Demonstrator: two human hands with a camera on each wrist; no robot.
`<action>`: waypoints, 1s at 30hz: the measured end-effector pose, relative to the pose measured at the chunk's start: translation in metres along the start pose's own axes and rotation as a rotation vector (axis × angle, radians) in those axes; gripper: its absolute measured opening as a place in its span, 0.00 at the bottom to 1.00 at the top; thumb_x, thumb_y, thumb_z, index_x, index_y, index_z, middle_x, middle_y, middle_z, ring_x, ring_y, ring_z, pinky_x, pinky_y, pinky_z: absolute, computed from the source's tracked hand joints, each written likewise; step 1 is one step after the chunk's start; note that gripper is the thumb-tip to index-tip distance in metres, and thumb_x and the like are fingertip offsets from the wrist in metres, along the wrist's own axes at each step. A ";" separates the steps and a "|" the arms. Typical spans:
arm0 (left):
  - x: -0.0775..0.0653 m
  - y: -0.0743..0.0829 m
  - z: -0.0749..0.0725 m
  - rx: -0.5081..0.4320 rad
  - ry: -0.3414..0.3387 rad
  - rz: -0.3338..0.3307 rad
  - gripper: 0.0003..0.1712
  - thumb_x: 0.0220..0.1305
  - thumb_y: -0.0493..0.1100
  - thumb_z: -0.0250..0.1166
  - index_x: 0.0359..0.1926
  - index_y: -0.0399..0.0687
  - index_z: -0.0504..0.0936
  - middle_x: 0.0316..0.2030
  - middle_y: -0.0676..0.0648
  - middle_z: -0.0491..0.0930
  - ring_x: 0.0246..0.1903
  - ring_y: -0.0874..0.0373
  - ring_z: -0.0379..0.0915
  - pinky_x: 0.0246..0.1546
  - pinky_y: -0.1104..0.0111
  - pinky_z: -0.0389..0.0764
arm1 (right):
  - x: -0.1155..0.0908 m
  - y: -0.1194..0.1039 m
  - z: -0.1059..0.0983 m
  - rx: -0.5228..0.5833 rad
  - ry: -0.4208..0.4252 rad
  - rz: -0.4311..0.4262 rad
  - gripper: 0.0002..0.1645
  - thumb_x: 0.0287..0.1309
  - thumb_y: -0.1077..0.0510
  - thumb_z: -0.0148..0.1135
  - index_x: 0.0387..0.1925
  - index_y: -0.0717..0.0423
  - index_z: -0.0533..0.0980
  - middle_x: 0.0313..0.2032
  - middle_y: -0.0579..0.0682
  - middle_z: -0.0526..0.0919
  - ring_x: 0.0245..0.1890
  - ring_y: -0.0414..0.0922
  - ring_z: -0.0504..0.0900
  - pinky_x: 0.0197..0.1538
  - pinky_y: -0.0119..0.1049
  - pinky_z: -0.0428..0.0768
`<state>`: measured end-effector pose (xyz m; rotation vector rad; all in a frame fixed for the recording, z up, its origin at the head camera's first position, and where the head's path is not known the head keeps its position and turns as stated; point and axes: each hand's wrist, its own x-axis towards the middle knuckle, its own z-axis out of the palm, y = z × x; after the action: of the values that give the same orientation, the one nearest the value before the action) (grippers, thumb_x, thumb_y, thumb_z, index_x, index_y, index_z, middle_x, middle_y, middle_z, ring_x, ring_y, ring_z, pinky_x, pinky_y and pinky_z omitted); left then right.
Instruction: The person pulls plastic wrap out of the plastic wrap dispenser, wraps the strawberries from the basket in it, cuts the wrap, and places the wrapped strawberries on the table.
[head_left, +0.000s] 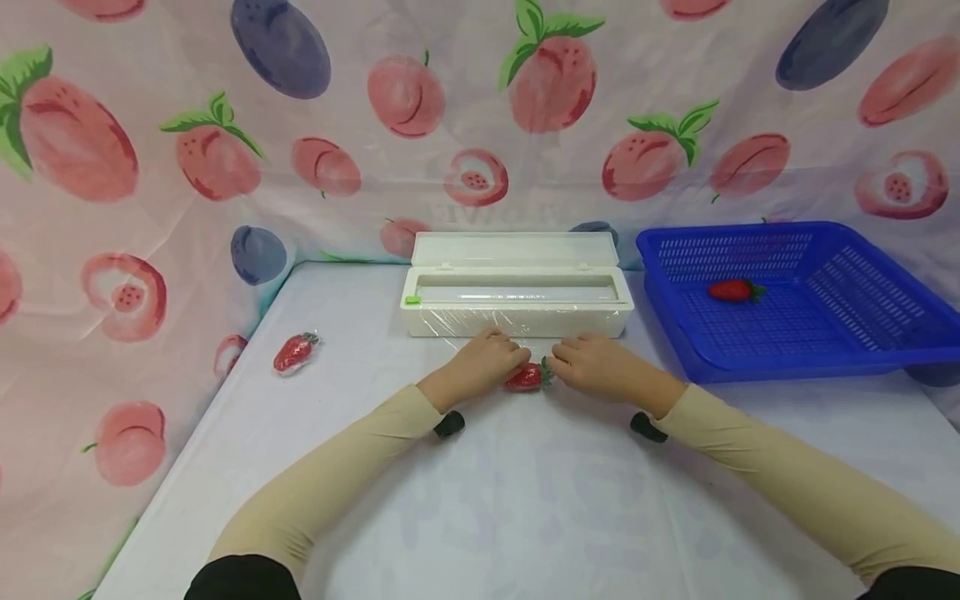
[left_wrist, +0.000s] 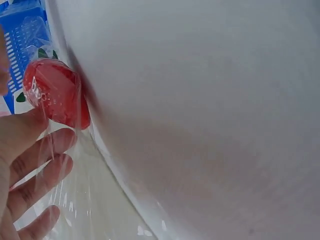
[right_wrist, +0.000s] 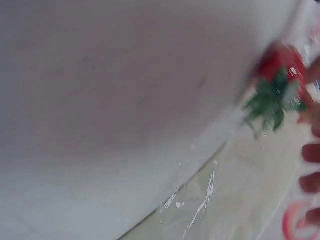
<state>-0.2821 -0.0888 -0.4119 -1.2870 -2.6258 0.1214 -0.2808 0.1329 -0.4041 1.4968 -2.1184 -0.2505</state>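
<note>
A strawberry [head_left: 527,377] lies under clear cling film [right_wrist: 210,187] just in front of the white wrap dispenser [head_left: 517,322]. At its rounded red end, my left hand [head_left: 486,364] pinches the film between thumb and forefinger, the other fingers spread in the left wrist view. On the leafy side my right hand [head_left: 600,368] holds the film with bent fingers, close by the green leaves [right_wrist: 275,97]. Only fingertips of that hand show at the right wrist view's edge. The film runs from the dispenser down to the fruit.
The dispenser's lid [head_left: 514,249] stands raised, with a film roll inside and a green slider [head_left: 412,300] at its left end. A wrapped strawberry [head_left: 296,353] lies on the left of the white table [head_left: 525,517]. To the right, a blue basket [head_left: 750,362] holds another strawberry [head_left: 731,290].
</note>
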 end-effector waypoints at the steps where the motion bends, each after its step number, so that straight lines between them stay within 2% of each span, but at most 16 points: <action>1: 0.000 0.000 0.000 0.006 0.004 -0.001 0.04 0.60 0.36 0.60 0.35 0.50 0.77 0.32 0.54 0.84 0.38 0.58 0.81 0.53 0.63 0.72 | 0.002 -0.001 -0.001 -0.014 0.009 -0.074 0.12 0.47 0.63 0.66 0.36 0.57 0.76 0.31 0.49 0.81 0.33 0.44 0.80 0.36 0.36 0.80; 4: -0.002 -0.001 -0.001 0.018 0.005 -0.010 0.05 0.59 0.36 0.60 0.35 0.50 0.78 0.32 0.53 0.84 0.39 0.56 0.80 0.52 0.63 0.73 | 0.006 -0.005 0.000 -0.053 -0.012 -0.207 0.18 0.49 0.63 0.65 0.45 0.55 0.77 0.39 0.48 0.81 0.38 0.43 0.79 0.39 0.35 0.78; 8: -0.002 0.000 -0.001 0.031 -0.023 -0.037 0.06 0.60 0.37 0.60 0.38 0.51 0.79 0.34 0.53 0.84 0.41 0.56 0.80 0.53 0.63 0.72 | 0.010 -0.010 0.006 -0.051 -0.032 -0.232 0.17 0.54 0.62 0.59 0.48 0.54 0.75 0.43 0.48 0.80 0.39 0.43 0.77 0.40 0.35 0.76; 13: -0.005 -0.001 0.001 0.020 -0.045 -0.107 0.04 0.62 0.40 0.60 0.37 0.51 0.80 0.34 0.52 0.83 0.39 0.56 0.78 0.49 0.63 0.73 | 0.013 -0.010 0.014 -0.013 0.002 -0.197 0.13 0.55 0.63 0.55 0.45 0.54 0.72 0.42 0.49 0.78 0.38 0.44 0.76 0.41 0.36 0.76; 19: -0.014 -0.009 0.001 0.006 -0.056 -0.179 0.05 0.62 0.45 0.61 0.36 0.52 0.81 0.34 0.52 0.83 0.40 0.55 0.77 0.46 0.63 0.72 | 0.019 -0.010 0.018 0.005 -0.021 -0.158 0.16 0.55 0.62 0.61 0.46 0.56 0.72 0.40 0.49 0.79 0.38 0.44 0.77 0.44 0.36 0.77; 23: -0.021 -0.017 -0.006 0.041 -0.078 -0.238 0.08 0.61 0.48 0.63 0.38 0.51 0.80 0.36 0.50 0.83 0.41 0.53 0.77 0.46 0.62 0.72 | 0.024 -0.009 0.018 0.089 -0.058 -0.095 0.16 0.54 0.61 0.64 0.46 0.56 0.74 0.41 0.49 0.81 0.41 0.45 0.80 0.47 0.37 0.79; 27: -0.028 -0.021 -0.015 0.078 -0.019 -0.295 0.08 0.60 0.48 0.63 0.37 0.50 0.79 0.35 0.49 0.82 0.42 0.52 0.77 0.46 0.61 0.72 | 0.026 -0.008 0.019 0.209 -0.065 -0.010 0.16 0.51 0.60 0.67 0.43 0.56 0.77 0.40 0.50 0.82 0.41 0.45 0.81 0.47 0.38 0.79; 30: -0.031 -0.016 -0.021 0.057 0.046 -0.252 0.07 0.60 0.47 0.64 0.36 0.50 0.79 0.34 0.50 0.82 0.42 0.53 0.77 0.47 0.61 0.73 | 0.026 -0.008 0.020 0.282 -0.039 0.041 0.16 0.47 0.60 0.69 0.41 0.56 0.78 0.38 0.49 0.83 0.40 0.44 0.81 0.44 0.37 0.79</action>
<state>-0.2712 -0.1236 -0.3935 -0.9197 -2.6965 0.1228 -0.2911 0.1029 -0.4158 1.6122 -2.2872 0.0376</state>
